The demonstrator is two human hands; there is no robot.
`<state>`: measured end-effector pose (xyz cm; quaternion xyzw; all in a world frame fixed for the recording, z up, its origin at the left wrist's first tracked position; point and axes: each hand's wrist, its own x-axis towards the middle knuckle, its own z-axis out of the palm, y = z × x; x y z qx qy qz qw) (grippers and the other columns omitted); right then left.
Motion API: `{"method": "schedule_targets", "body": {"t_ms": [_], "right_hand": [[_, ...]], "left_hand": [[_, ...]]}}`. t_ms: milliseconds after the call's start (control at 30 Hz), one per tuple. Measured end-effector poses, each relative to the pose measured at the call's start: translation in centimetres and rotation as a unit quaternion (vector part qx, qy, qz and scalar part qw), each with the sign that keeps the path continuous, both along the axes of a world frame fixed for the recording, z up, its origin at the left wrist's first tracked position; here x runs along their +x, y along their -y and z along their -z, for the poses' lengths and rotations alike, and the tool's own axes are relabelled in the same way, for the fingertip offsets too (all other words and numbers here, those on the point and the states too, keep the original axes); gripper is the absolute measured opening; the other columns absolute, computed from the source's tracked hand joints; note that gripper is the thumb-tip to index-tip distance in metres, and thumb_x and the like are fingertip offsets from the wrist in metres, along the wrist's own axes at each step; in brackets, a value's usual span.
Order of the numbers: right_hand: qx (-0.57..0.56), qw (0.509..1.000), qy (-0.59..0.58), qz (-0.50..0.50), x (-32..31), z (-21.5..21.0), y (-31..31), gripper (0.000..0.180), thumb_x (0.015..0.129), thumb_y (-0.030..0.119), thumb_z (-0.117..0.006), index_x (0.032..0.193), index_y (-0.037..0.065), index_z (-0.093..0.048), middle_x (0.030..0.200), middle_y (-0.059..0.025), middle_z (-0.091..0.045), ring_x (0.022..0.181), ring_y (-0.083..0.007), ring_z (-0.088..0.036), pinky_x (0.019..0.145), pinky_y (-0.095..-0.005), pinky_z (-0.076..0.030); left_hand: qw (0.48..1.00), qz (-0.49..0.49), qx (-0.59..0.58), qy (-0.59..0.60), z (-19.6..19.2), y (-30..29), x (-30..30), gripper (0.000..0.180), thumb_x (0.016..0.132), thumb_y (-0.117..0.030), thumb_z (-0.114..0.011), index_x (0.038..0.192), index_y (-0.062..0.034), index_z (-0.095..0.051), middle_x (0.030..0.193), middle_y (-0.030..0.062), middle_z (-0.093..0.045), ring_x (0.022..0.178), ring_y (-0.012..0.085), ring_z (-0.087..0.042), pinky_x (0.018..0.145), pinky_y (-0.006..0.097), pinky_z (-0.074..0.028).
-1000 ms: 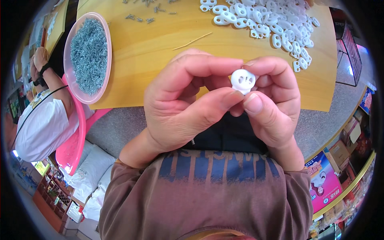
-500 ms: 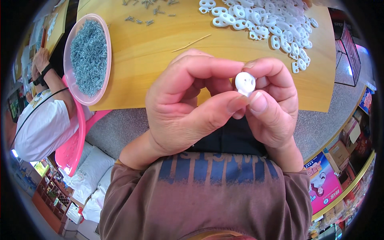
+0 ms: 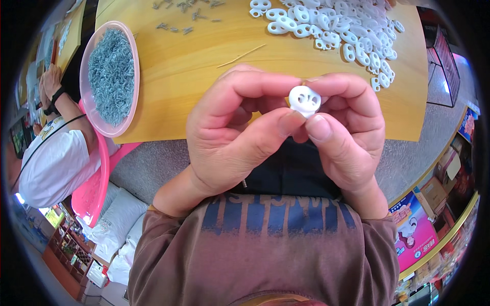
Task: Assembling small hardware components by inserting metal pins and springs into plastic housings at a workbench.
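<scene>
From afar I am watching the left hand [image 3: 240,122] and right hand [image 3: 349,125] pinching one small, rounded, white plastic piece with two openings [image 3: 305,99] between thumbs and fingers; it is showing against the yellow wooden table [image 3: 163,92].

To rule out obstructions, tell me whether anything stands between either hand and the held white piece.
Nothing visible does: the left hand and right hand both grip the white piece directly. The thin stick lies beyond them on the table, out of the way.
</scene>
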<state>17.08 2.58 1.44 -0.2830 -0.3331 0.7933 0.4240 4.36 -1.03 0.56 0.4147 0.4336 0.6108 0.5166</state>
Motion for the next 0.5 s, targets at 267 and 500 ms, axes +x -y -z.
{"method": "schedule_targets", "body": {"t_ms": [267, 500], "right_hand": [[0.118, 0.992, 0.055, -0.001, 0.42, 0.51, -0.06, 0.028, 0.074, 0.003, -0.056, 0.098, -0.001, -0.044, 0.086, -0.0081, -0.053, 0.071, -0.0099, -0.051, 0.061, -0.0202, -0.044], [0.176, 0.983, 0.052, -0.017, 0.8, 0.89, -0.12, 0.029, 0.073, -0.002, -0.056, 0.099, -0.002, -0.044, 0.088, -0.0083, -0.052, 0.075, -0.0109, -0.052, 0.066, -0.0211, -0.044]], "left_hand": [[0.998, 0.021, -0.011, 0.057, 0.22, 0.2, -0.26, 0.021, 0.077, -0.005, -0.053, 0.095, 0.003, -0.048, 0.085, 0.0078, -0.049, 0.068, 0.0097, -0.049, 0.059, 0.019, -0.041], [0.997, 0.036, -0.004, 0.067, 0.34, 0.39, -0.23, 0.018, 0.076, 0.001, -0.052, 0.094, 0.0033, -0.049, 0.085, 0.0067, -0.049, 0.071, 0.0092, -0.051, 0.06, 0.018, -0.042]]}}
